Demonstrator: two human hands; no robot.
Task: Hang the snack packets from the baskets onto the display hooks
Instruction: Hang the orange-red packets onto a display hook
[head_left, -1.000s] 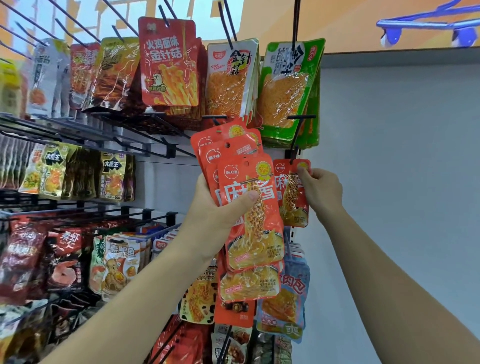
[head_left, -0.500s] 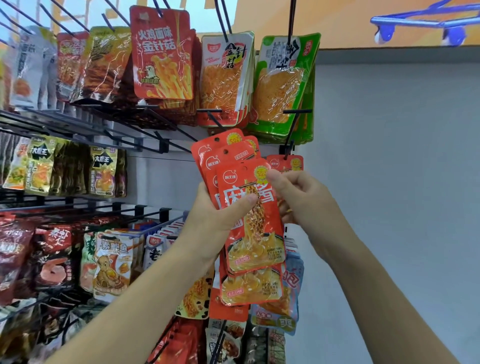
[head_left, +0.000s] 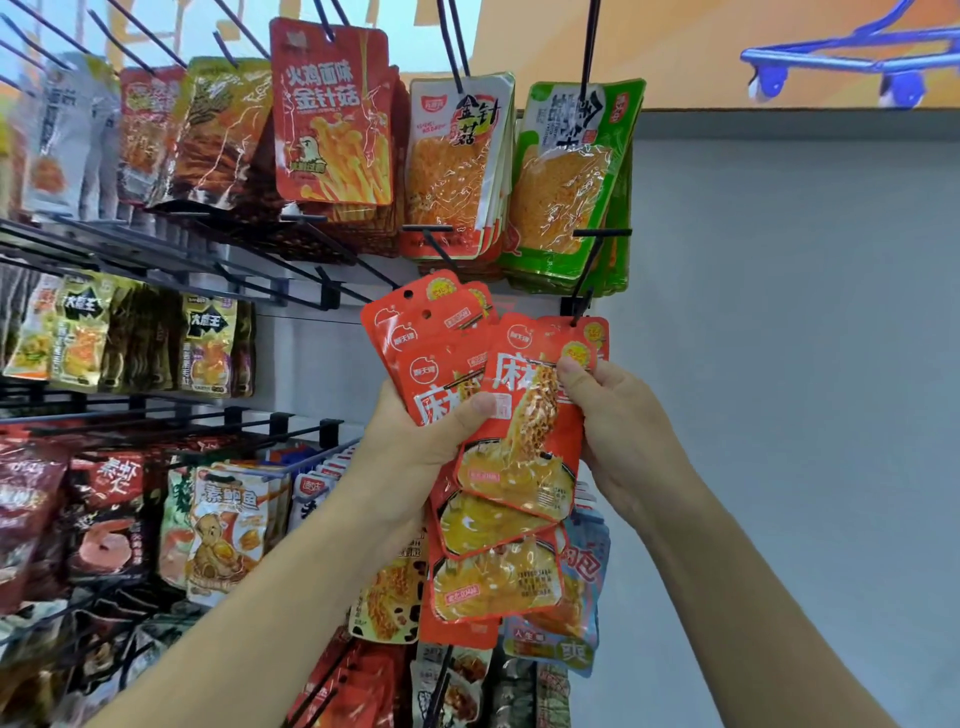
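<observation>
Right hand (head_left: 623, 436) pinches a red packet (head_left: 519, 457), standing tall, top tipped right at the hook (head_left: 589, 273). Left hand (head_left: 415, 441) grips a stack (head_left: 426, 338) left of the hook. Grey wall (head_left: 805, 364) behind.

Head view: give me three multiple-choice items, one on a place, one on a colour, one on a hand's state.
1. The top edge of the orange-red foil snack packet pinched by the right hand is:
A in a basket
B at the tip of the black wire hook
C on the floor

2. The plastic packets hanging just above that hook are:
A blue
B black
C green

3. The left hand is:
A gripping a fan of orange-red packets
B open and empty
C out of view

Answers:
1. B: the packet's top meets the hook's tip.
2. C: green wrappers show above it.
3. A: thumb and fingers curl round the fan.
</observation>
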